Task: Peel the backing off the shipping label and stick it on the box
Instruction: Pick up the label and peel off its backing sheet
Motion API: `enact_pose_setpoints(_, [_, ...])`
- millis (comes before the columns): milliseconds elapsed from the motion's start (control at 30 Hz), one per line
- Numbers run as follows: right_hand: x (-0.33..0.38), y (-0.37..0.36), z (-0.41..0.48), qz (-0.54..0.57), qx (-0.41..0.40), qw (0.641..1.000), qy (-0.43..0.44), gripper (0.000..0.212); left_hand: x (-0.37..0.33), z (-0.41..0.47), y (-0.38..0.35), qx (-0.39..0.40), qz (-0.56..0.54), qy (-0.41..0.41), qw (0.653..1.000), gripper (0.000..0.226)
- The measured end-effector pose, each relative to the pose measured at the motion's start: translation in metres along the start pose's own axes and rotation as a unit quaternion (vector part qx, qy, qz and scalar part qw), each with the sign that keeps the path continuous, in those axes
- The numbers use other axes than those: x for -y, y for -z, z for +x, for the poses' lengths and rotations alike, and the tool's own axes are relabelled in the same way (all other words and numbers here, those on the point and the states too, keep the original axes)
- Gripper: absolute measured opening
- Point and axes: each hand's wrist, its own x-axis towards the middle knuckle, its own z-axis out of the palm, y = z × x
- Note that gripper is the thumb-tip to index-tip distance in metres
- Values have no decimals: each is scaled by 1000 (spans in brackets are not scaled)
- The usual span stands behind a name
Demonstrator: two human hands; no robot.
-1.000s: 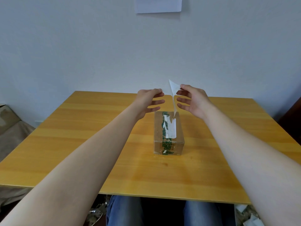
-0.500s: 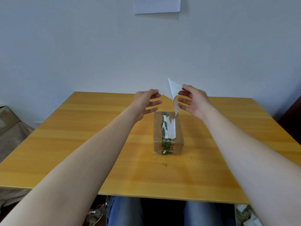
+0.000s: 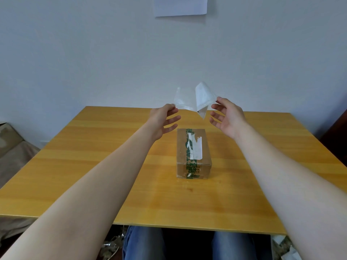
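A small brown cardboard box with green tape and torn white label remains on top stands in the middle of the wooden table. Above and beyond it I hold two sheets joined at a lower corner. My left hand pinches the translucent sheet between thumb and forefinger. My right hand pinches the white sheet at its edge, other fingers spread. I cannot tell which sheet is the label and which the backing.
A white paper hangs on the wall above. The table's near edge is close to my legs. A beige cushion lies to the left, and crumpled scraps on the floor.
The two hands have moved apart and lifted. The single sheet in my right hand has split into two layers, with my left hand now pinching and pulling one to the left.
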Motion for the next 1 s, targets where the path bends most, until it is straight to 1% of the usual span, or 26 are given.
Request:
enact_pose_setpoints(233, [2, -2, 2, 38, -12, 999, 25, 12, 2, 2, 7, -14, -15, 18, 1000, 12])
enact_pose_setpoints(433, [2, -4, 4, 102, 12, 995, 13, 16, 0, 3, 13, -18, -40, 35, 998, 10])
enact_pose_setpoints(600, [1, -5, 4, 146, 21, 989, -6, 25, -1, 5, 15, -19, -52, 41, 998, 11])
enact_pose_setpoints(800, [0, -3, 3, 161, 15, 987, 5, 25, 0, 5, 17, -30, -62, 48, 997, 10])
enact_pose_setpoints(1000, [3, -4, 3, 202, -1, 979, 17, 32, 2, 6, 19, -34, -68, 53, 996, 8])
